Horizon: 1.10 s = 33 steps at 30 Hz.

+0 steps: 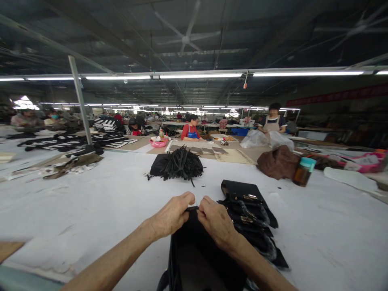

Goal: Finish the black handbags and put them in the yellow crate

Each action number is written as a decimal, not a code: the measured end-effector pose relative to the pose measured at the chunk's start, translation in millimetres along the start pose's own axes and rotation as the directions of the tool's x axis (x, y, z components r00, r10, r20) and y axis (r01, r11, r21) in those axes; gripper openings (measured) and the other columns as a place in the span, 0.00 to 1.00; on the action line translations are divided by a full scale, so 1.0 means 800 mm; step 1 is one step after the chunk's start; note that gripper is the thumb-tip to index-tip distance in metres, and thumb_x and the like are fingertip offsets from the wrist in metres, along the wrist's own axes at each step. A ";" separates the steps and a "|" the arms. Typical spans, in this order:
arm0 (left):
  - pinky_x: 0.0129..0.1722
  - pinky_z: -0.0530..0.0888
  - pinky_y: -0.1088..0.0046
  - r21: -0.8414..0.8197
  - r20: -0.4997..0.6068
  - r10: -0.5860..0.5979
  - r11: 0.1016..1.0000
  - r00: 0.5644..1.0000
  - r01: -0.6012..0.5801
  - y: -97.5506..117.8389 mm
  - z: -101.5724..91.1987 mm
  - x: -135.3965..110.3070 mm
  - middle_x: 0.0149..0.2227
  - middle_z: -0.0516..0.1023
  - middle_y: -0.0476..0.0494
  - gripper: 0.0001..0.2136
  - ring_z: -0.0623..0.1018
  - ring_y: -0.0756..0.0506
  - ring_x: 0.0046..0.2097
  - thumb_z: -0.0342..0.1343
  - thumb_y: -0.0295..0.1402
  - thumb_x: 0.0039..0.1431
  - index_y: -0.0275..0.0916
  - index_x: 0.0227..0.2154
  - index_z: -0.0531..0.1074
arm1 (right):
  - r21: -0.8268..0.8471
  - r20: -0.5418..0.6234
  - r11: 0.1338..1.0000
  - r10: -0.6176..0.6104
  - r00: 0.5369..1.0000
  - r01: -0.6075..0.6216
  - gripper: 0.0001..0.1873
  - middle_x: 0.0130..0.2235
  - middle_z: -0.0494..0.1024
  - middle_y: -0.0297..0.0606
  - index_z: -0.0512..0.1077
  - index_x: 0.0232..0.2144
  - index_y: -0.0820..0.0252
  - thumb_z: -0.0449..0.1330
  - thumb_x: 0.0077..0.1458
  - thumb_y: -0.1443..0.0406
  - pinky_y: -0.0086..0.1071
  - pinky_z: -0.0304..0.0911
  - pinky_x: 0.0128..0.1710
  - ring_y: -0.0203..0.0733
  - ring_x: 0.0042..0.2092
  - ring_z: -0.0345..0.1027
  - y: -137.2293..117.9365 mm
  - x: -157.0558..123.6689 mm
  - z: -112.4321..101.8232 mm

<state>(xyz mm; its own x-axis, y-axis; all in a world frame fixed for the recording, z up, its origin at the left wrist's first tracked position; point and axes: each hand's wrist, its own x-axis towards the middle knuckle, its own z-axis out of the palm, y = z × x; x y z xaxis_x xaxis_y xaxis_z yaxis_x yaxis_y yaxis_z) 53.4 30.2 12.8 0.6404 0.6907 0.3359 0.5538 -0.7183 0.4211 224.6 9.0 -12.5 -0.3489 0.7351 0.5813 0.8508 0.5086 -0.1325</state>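
A black handbag (206, 258) stands close to me at the bottom middle of the head view. My left hand (174, 214) pinches its top edge from the left, fingers curled. Right beside it, my right hand (216, 218) grips the same edge, with the knuckles up. Whether a small part sits between the fingertips is hidden. Several finished-looking black handbags (242, 188) with gold clasps and plastic-wrapped handles lie overlapped to the right of my right hand. Straight ahead rests a heap of thin black strips (182, 163) on a dark bundle.
The white-covered table (121, 194) spreads around me. On its right stand a brown cloth bundle (279, 161) and a jar with a turquoise lid (304, 171). A pink basket (158, 142) sits farther off. Co-workers are beyond, one in red (190, 131), another handling clear plastic (254, 139).
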 end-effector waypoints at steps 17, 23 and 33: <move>0.34 0.64 0.77 -0.373 -0.062 -0.207 0.912 0.976 0.169 -0.013 0.013 0.008 0.26 0.70 0.55 0.25 0.68 0.52 0.29 0.44 0.18 0.39 0.43 0.44 0.57 | 0.070 0.111 0.985 0.147 0.983 -0.156 0.03 0.27 0.68 0.32 0.59 0.30 0.58 0.51 0.51 0.70 0.28 0.51 0.27 0.37 0.28 0.62 0.008 -0.004 -0.011; 0.32 0.64 0.78 -0.462 -0.013 -0.203 0.869 0.979 0.175 -0.017 0.010 0.012 0.25 0.70 0.55 0.23 0.68 0.52 0.28 0.45 0.18 0.39 0.42 0.42 0.58 | -0.113 0.246 0.993 0.061 0.967 -0.034 0.04 0.28 0.75 0.35 0.65 0.34 0.57 0.54 0.53 0.66 0.28 0.50 0.26 0.40 0.30 0.68 0.016 0.002 -0.017; 0.30 0.62 0.78 -0.494 0.018 -0.216 0.847 0.976 0.197 -0.018 0.011 0.014 0.26 0.70 0.53 0.17 0.67 0.52 0.28 0.46 0.20 0.39 0.39 0.35 0.64 | -0.285 0.267 0.958 0.054 0.962 0.025 0.17 0.24 0.76 0.35 0.68 0.26 0.56 0.44 0.59 0.59 0.28 0.47 0.23 0.38 0.26 0.69 0.012 0.004 -0.013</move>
<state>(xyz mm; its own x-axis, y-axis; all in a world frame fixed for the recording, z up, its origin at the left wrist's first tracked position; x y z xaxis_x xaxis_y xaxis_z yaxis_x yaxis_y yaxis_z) 57.4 47.6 3.5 0.5151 0.8280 0.2215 0.3324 -0.4312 0.8388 236.0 12.0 -3.2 -0.3945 0.8547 0.3375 0.9185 0.3779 0.1166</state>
